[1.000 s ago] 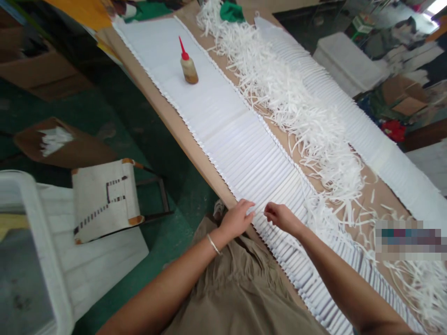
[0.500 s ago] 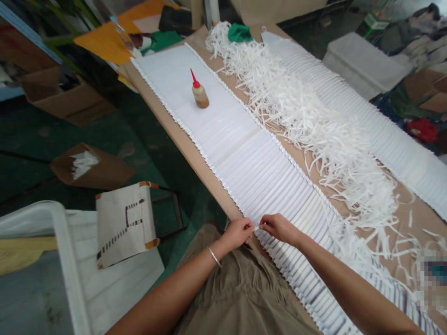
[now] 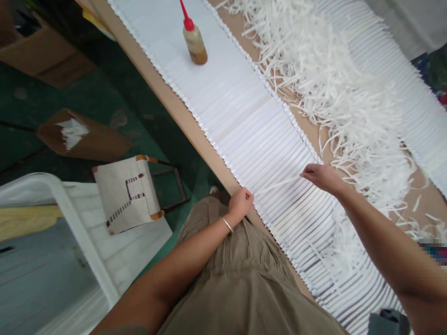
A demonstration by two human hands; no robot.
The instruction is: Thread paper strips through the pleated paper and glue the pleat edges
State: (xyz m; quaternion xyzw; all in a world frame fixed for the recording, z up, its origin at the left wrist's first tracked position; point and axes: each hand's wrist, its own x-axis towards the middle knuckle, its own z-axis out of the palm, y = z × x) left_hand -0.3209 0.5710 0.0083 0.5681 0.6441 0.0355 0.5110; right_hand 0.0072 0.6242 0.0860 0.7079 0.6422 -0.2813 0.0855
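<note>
A thin white strip (image 3: 277, 185) stretches between my two hands, just over a long row of overlapping white sheets (image 3: 237, 111). My left hand (image 3: 240, 203) is closed in a pinch on its near end, beside the row's left edge. At the other end my right hand (image 3: 321, 178) pinches the strip, close to the row's right edge. Farther up the row stands a small glue bottle (image 3: 196, 46) with a red pointed nozzle and brownish contents. Some loose white strips (image 3: 344, 253) lie on the sheets below my right hand.
A large heap of white strips (image 3: 324, 70) covers the brown table (image 3: 167, 104) to the right, with a second row of sheets (image 3: 380, 60) beyond it. On the left are a fabric-topped stool (image 3: 127, 195), a cardboard box (image 3: 87, 142) and a white plastic tub (image 3: 75, 223).
My hands have moved apart, the right one going right across the row, and the strip now shows stretched between them. The view has tilted downward.
</note>
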